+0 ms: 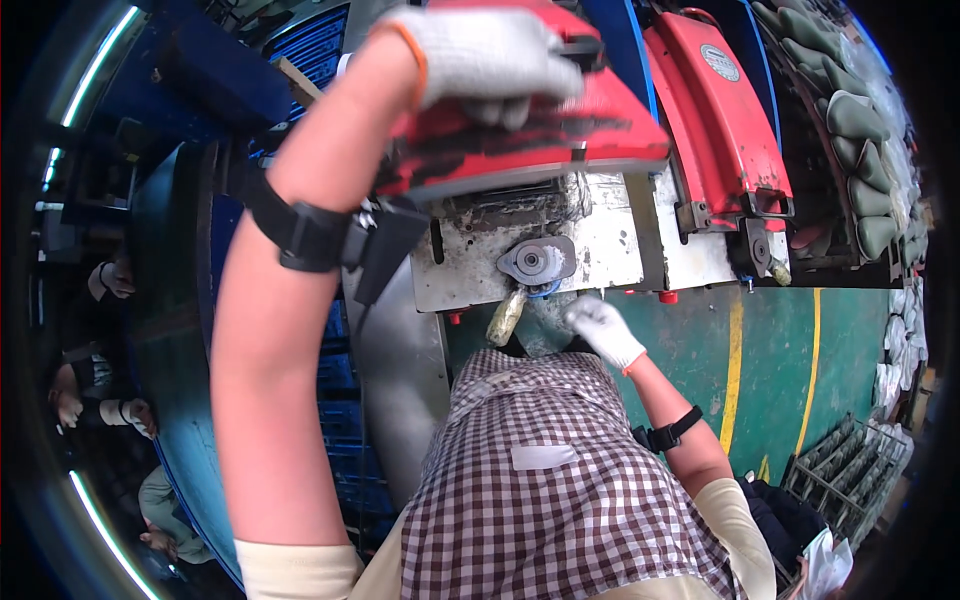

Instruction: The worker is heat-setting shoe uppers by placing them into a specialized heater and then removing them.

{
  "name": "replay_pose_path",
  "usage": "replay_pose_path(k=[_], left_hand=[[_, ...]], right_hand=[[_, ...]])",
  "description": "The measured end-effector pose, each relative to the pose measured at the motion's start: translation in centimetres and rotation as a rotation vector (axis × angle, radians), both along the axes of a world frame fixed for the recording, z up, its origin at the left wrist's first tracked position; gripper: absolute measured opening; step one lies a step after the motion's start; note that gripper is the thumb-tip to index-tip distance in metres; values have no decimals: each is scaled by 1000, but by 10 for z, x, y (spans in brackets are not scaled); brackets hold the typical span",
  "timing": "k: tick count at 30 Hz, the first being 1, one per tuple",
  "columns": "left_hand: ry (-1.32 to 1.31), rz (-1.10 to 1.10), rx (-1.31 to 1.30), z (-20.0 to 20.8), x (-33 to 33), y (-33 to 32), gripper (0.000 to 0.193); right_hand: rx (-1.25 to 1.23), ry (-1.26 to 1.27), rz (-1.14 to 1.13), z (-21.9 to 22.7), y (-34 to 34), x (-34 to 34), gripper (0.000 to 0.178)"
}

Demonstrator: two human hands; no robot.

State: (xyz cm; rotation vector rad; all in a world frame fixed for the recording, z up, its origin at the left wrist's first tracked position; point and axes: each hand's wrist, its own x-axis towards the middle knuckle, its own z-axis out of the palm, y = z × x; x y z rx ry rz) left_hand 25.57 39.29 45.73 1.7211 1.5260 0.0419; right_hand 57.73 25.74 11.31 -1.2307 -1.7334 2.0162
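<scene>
My left hand (490, 62), in a white glove, is blurred by motion at the black handle (584, 50) of a red machine cover (610, 115). Its fingers look closed round that handle, and the cover is tilted up over a pale metal bed (610, 235). Low at the front of the bed sits a round grey clamp fitting (537, 261), with a wrapped lever grip (505, 317) pointing toward me. My right hand (604, 331), also gloved, is held just right of this grip with its fingers curled. Beside its fingertips hangs some clear plastic (548, 330); whether it is held is unclear.
A second red machine (715, 110) stands to the right, its cover down. Beyond it, a rack holds several grey-green moulded pieces (858, 115). A wire basket (845, 470) stands at lower right, by yellow lines (735, 370) on the green floor. Other people's hands (118, 278) show far left.
</scene>
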Motion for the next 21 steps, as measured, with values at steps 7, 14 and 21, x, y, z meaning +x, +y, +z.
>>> replay_pose_path(k=[7, 14, 21], left_hand=[[160, -66, 358, -135, 26, -46, 44], [279, -9, 386, -205, 43, -71, 38], [295, 23, 401, -202, 48, -69, 39]], right_hand=[[-553, 180, 366, 36, 2, -67, 72], [-1151, 615, 162, 21, -11, -111, 67], [-1155, 511, 155, 5, -1, -80, 39]])
